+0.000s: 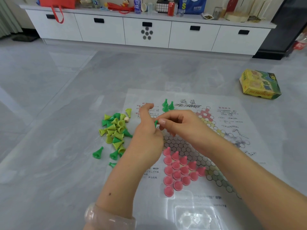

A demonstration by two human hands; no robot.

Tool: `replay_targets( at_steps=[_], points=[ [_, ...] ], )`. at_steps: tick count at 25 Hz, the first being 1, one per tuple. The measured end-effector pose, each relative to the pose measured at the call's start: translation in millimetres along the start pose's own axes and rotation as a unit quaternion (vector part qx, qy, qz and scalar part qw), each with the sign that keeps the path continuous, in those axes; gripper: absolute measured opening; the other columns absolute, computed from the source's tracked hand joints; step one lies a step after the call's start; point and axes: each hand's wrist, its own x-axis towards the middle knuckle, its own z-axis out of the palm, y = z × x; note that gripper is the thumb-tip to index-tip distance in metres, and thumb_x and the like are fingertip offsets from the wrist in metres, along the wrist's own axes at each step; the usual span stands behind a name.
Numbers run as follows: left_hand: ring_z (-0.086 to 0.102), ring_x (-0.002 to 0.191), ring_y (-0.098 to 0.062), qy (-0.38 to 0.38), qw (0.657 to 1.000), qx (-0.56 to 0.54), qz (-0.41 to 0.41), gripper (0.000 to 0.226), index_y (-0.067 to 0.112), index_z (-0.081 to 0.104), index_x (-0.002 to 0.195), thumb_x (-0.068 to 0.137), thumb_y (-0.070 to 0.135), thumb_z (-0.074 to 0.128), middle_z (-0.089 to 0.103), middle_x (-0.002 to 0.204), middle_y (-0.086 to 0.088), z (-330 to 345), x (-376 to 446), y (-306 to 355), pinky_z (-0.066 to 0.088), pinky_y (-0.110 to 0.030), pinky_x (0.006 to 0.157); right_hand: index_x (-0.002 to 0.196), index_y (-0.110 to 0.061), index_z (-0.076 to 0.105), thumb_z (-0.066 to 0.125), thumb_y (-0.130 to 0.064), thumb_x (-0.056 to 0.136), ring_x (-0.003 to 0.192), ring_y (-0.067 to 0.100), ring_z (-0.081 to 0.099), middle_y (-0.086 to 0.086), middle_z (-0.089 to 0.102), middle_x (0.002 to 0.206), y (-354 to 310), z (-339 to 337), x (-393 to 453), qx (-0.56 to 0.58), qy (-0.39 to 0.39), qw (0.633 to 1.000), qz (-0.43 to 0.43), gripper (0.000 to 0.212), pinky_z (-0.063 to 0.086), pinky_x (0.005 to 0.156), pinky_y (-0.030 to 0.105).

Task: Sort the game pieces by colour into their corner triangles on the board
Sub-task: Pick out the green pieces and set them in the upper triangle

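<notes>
Right over the middle of the board, both hands meet around one small green piece; its long side stands almost straight up, leaning a bit. The right hand pinches it with its fingers, while the left hand touches it with thumb stuck out. Pink pieces stand point-up in the near corner, three green cones stand at the far corner, and green and yellow ones (mostly tipped over) lie piled on the floor.
</notes>
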Motion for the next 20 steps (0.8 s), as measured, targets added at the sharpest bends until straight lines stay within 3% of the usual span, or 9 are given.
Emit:
replay_targets(
  at_steps=[5,9,12,17,20],
  points=[
    [0.046,0.056,-0.003,0.021,1.000,0.004,0.022,0.051,0.030,0.022,0.132,0.092,0.004,0.040,0.048,0.106,0.009,-4,-5,-1,0.037,-0.006,0.041,0.084,-0.018,0.068,0.060,-0.012,0.085,0.061,-0.006,0.055,0.002,0.068,0.082,-1,4,-4,0.012,0.007,1.000,-0.011,0.010,0.043,0.059,0.008],
    [0.040,0.059,-0.007,0.137,0.990,-0.032,0.020,0.032,0.025,0.035,0.108,0.088,0.000,0.040,0.046,0.088,0.010,-30,4,8,0.031,-0.007,0.035,0.082,-0.025,0.065,0.056,-0.016,0.087,0.067,-0.001,0.057,-0.010,0.065,0.076,0,-32,-8,0.019,0.153,0.988,0.020,0.014,0.048,0.067,0.018],
    [0.039,0.062,-0.009,0.187,0.981,0.010,0.057,0.030,0.019,0.039,0.100,0.085,-0.007,0.035,0.042,0.082,0.010,-54,33,17,0.030,-0.007,0.034,0.085,-0.022,0.063,0.052,-0.014,0.091,0.080,0.013,0.061,-0.004,0.066,0.082,13,-58,-11,0.041,0.237,0.970,0.031,0.015,0.048,0.070,0.023],
    [0.046,0.073,-0.015,0.173,0.983,0.035,0.046,0.031,0.022,0.045,0.089,0.087,-0.007,0.032,0.051,0.085,0.004,-34,83,-8,0.037,-0.016,0.048,0.087,-0.021,0.059,0.048,-0.015,0.094,0.082,0.013,0.066,-0.001,0.069,0.088,27,-61,10,0.035,0.276,0.960,0.025,0.014,0.052,0.071,0.023],
    [0.051,0.082,-0.011,0.167,0.972,0.099,0.133,0.023,0.019,0.050,0.099,0.089,-0.001,0.043,0.055,0.092,0.004,-14,88,-21,0.038,-0.003,0.059,0.093,-0.017,0.059,0.049,-0.015,0.093,0.078,0.008,0.065,-0.003,0.068,0.088,34,-60,27,-0.017,0.272,0.962,-0.002,0.011,0.053,0.071,0.022]
  ],
)
